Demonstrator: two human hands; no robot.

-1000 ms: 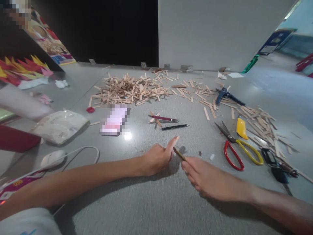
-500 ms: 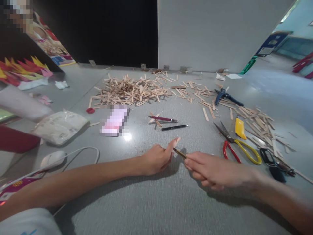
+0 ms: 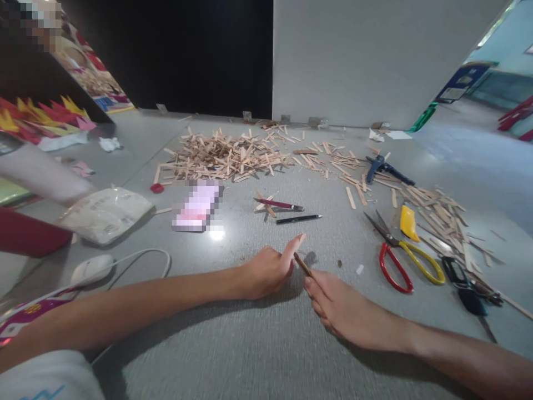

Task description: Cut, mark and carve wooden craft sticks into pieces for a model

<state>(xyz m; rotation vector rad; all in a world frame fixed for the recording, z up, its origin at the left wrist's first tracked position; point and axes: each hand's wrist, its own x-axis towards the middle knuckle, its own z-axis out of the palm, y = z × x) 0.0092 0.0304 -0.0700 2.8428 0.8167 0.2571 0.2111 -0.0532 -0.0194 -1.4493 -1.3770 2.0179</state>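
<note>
My left hand (image 3: pixel 266 272) is closed on a small piece of wooden stick (image 3: pixel 303 237), its pale end showing past the thumb tip. My right hand (image 3: pixel 337 305) grips a slim gold-brown pen-like tool (image 3: pixel 303 265). The tool's dark tip points up and left, close beside the left thumb; whether it touches the stick I cannot tell. Just beyond the hands lie a dark red pen-like tool (image 3: pixel 280 204), resting over crossed wooden pieces (image 3: pixel 265 210), and a black pen (image 3: pixel 297 219).
Scissors (image 3: pixel 391 240) with red and yellow handles lie at right, near a yellow tool (image 3: pixel 408 223) and blue-handled pliers (image 3: pixel 380 166). Wooden sticks (image 3: pixel 225 155) are heaped at the back. A phone (image 3: pixel 197 205), plastic packet (image 3: pixel 108 214) and white mouse (image 3: pixel 92 269) lie at left.
My right hand has moved left and down, and the tool now slants more steeply. More of the scissors' red handle shows. The left hand is nearly still.
</note>
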